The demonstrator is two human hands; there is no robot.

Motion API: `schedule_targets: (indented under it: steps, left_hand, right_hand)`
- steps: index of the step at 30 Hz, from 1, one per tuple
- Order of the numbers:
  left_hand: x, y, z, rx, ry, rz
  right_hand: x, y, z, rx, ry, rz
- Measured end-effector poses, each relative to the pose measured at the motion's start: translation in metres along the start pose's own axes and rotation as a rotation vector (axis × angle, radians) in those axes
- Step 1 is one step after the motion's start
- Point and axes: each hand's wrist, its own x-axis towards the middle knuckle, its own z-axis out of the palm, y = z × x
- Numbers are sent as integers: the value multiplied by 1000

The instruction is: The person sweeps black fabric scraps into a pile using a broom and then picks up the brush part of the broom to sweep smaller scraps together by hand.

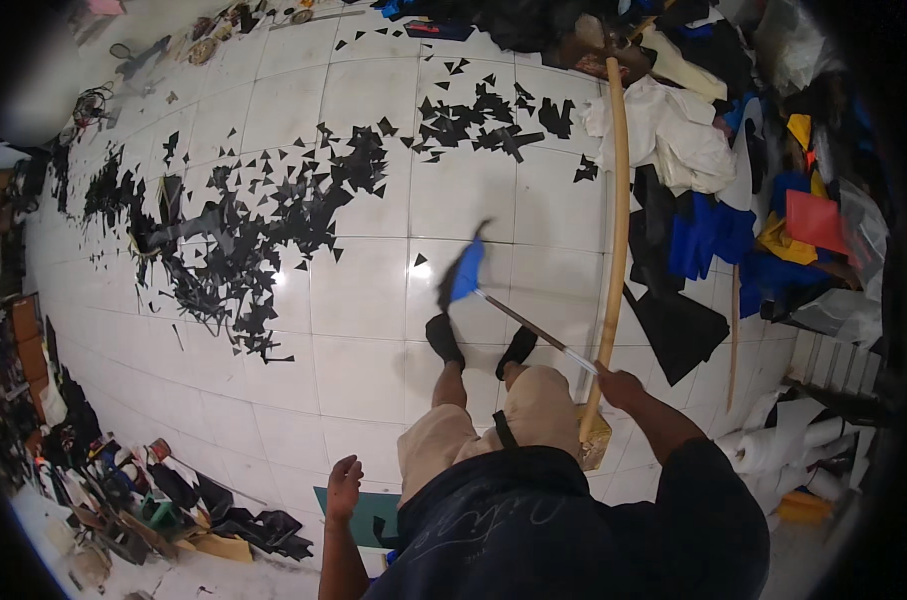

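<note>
My right hand is closed round the upper end of a broom's handle. The broom has a blue head and dark bristles, slightly blurred, on the white tiled floor just ahead of my feet. Empty and loosely curled, my left hand hangs beside my left thigh, its fingers partly apart. Many black scraps, mostly small triangles and strips, lie in a wide heap ahead and to the left. Another cluster of black scraps spreads farther ahead. One lone black triangle lies left of the broom head.
A long wooden pole runs along my right, close to the broom handle. Beyond it lie blue cloth, a white sheet and a black piece. White rolls sit at right. Clutter fills the near left.
</note>
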Motion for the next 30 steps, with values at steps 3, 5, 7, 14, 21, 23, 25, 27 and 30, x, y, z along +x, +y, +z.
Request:
schedule_targets:
  steps: [3,5,7,14,21,23,25,27,30]
  left_hand:
    - [6,-12,-18,38,-11,1]
    - [1,-32,-40,61,42,-23]
    - [3,-23,-50,71,49,-20]
    - [14,-22,-74,-114,166,-151]
    - [61,34,-36,3,26,-120]
    - [78,60,-33,63,26,-83]
    - [89,100,-28,53,29,-43]
    - [98,131,-28,70,56,42]
    - [85,209,4,171,77,34]
  right_hand:
    - [107,-88,25,14,205,-213]
    - [151,-243,-17,16,391,-377]
    - [189,-336,-58,10,275,-391]
    - [96,-280,-108,153,249,-416]
    - [2,-33,-42,438,233,104]
    - [-6,7,-11,555,277,243]
    - [-5,34,11,631,313,364]
    - [13,59,18,668,327,431]
    - [50,104,14,706,329,448]
